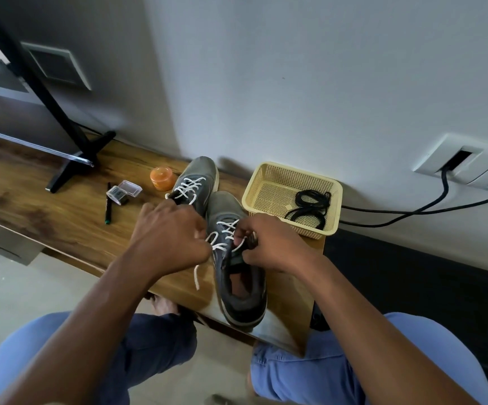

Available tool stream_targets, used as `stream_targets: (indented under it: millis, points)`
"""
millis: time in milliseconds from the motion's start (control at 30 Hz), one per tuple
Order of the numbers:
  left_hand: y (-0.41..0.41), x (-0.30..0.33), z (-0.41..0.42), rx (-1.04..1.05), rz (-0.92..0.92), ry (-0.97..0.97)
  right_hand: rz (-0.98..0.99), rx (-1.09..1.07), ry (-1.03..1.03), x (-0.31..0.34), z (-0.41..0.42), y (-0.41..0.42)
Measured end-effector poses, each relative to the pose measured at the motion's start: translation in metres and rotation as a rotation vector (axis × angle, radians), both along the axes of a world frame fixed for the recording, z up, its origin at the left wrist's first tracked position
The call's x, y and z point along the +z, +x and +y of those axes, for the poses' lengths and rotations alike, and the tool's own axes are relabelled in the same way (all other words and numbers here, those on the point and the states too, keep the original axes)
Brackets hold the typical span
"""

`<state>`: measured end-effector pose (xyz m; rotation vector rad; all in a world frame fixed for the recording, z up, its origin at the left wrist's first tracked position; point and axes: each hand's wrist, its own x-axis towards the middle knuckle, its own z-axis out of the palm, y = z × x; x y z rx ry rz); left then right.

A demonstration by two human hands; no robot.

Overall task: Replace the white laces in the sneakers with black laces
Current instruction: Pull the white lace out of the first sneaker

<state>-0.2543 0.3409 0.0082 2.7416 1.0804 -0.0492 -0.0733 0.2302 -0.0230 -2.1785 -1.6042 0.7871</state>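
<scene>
Head view, looking down at a wooden bench (61, 226) against a white wall. Two grey sneakers side by side on it, toes toward the wall: near sneaker (238, 273) at the bench's front edge, far sneaker (197, 182) behind and left, both threaded with white laces (222, 232). Left hand (169, 238) curled round a lace, loose end dangling below. Right hand (269, 244) pinching lace at the near sneaker's upper eyelets. Right of the shoes, a yellow basket (269, 182) holding coiled black laces (311, 207). Left, an orange jar (162, 178), clear case (123, 192), pen (108, 207).
</scene>
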Motion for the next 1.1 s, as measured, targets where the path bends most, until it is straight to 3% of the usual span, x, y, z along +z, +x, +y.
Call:
stream_targets:
  millis: [67,167,300,433,567,600,900,1033,1100]
  points:
    - [0.004,-0.003,-0.003,-0.052,-0.060,-0.098,-0.066,0.037,0.010,0.000,0.001,-0.005]
    - [0.014,-0.010,-0.015,-0.107,0.017,-0.138,-0.189,0.080,0.061,-0.004,0.001,-0.012]
    - [0.022,-0.024,-0.017,0.010,-0.063,-0.127,-0.234,0.064,0.184,-0.007,0.001,-0.013]
    - [0.018,-0.031,-0.012,0.114,-0.118,-0.200,0.139,-0.207,0.195,-0.010,-0.001,-0.005]
    - [0.018,-0.029,-0.010,0.136,-0.121,-0.202,0.768,-0.657,0.114,-0.007,-0.004,0.006]
    - [0.018,-0.029,-0.011,0.139,-0.124,-0.209,0.770,-0.664,0.092,-0.009,-0.003,0.006]
    - [0.018,-0.025,-0.011,0.132,-0.147,-0.258,-0.191,0.069,0.224,-0.016,-0.001,-0.010]
    - [0.018,-0.026,-0.010,0.144,-0.136,-0.282,-0.236,0.053,0.342,-0.026,-0.002,-0.013]
    - [0.017,-0.026,-0.009,0.151,-0.122,-0.275,-0.141,-0.061,0.403,-0.025,-0.001,-0.012]
